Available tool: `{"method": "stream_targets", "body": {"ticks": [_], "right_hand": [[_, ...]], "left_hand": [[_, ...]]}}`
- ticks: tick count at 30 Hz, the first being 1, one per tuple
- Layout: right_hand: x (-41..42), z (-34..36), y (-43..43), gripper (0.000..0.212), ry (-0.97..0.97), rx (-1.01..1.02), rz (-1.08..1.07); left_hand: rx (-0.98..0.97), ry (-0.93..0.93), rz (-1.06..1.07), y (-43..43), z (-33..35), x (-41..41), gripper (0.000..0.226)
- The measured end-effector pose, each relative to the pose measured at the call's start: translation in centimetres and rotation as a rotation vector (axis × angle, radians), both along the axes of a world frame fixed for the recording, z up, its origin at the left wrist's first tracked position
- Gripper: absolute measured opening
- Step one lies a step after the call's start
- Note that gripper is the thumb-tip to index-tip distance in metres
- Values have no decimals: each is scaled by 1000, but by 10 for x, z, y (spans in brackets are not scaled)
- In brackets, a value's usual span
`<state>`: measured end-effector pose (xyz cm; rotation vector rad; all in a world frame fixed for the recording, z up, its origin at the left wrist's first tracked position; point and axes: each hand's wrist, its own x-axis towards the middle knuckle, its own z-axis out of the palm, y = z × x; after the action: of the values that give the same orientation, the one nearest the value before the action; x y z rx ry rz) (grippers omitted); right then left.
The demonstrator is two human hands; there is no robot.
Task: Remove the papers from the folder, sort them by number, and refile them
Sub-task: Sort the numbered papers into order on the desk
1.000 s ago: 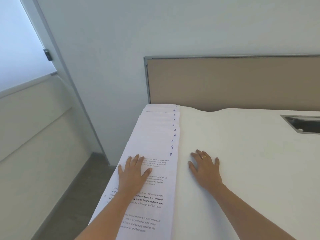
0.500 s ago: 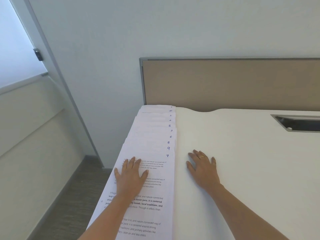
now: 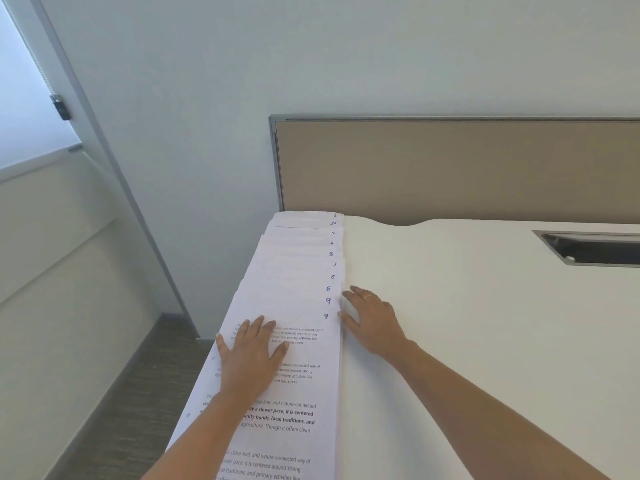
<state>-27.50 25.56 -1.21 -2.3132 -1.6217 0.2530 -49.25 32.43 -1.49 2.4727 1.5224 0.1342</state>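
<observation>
The papers [image 3: 298, 282] are laid in an overlapping row along the left edge of the worktop [image 3: 485, 341], running from its far left corner towards the near edge. A handwritten blue number is shown at the right corner of each sheet; from far to near they are read as 2, 10, 1, 4, 8, 3, 6, 5, 9 and 7. On the nearest sheet [image 3: 311, 393], marked 7, printed paragraphs are seen, of which "a slower pace, it is centered", "local traditions, and" and "nature-connected way of" can be made out; the rest is too small or is covered. The left hand [image 3: 251, 355] is laid flat on this sheet, its fingers [image 3: 258, 327] straight and slightly spread, with nothing gripped. The right hand [image 3: 374, 320] is rested on the bare worktop just beside the row, its fingers relaxed and its fingertips set against the right edge of the sheets near the 9 and the 7; nothing is held. A ring [image 3: 367, 297] is worn on it. A beige partition [image 3: 450, 168] is stood along the far edge, and a cable slot [image 3: 595, 249] is set into the far right of the worktop.
</observation>
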Motion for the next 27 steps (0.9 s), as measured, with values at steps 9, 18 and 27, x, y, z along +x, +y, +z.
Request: {"method": "stream_targets", "body": {"ticks": [9,18,27], "right_hand": [[0,-13,17,64,137,-14,105],[3,-22,16,68,98,21,132],[4,-24,17,60,140,68,121]], "left_hand": [[27,-45,-13,15,5,16,49],[0,-16,-74,42,10,50,54],[-4,20,-77,39,-5,54,55]]}}
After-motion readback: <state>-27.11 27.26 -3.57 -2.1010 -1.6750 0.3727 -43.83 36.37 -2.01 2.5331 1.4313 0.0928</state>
